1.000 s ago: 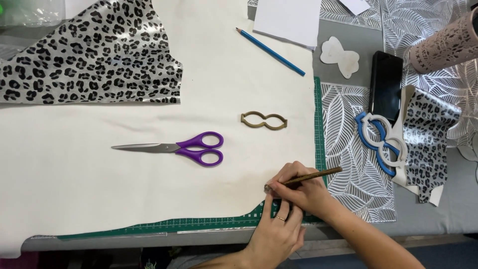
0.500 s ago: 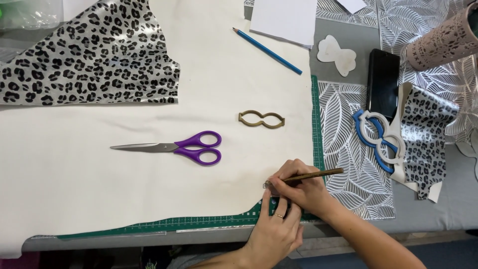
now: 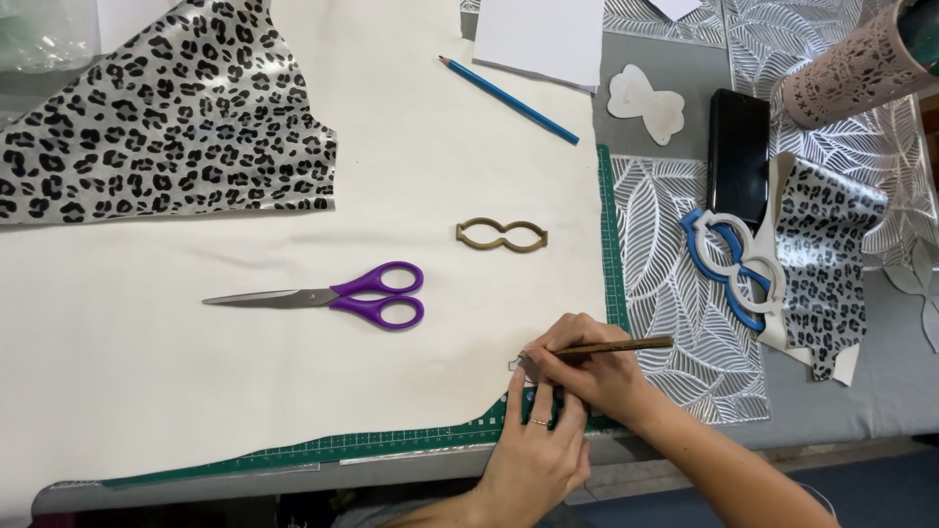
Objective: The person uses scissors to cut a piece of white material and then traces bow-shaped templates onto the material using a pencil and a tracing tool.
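Observation:
My right hand (image 3: 599,372) grips a brown pencil (image 3: 626,345), its tip touching the lower right edge of a cream sheet (image 3: 196,391). My left hand (image 3: 533,455), a ring on one finger, presses its fingertips on a small flat piece (image 3: 525,366) by the pencil tip; most of that piece is hidden. A green cutting mat (image 3: 391,445) shows under the sheet. Purple-handled scissors (image 3: 337,295) lie shut on the sheet to the left. A brown outline template (image 3: 501,236) lies above my hands.
Leopard-print fabric (image 3: 176,127) covers the far left. A blue pencil (image 3: 509,101), white paper (image 3: 543,34) and a bow-shaped cutout (image 3: 646,103) lie at the back. A black phone (image 3: 738,152), blue and white templates (image 3: 734,264), a leopard strip (image 3: 831,264) and a pink perforated cylinder (image 3: 856,68) are at the right.
Both hands stay at the same spot on the sheet's edge, pencil tip down. Only the view has shifted slightly.

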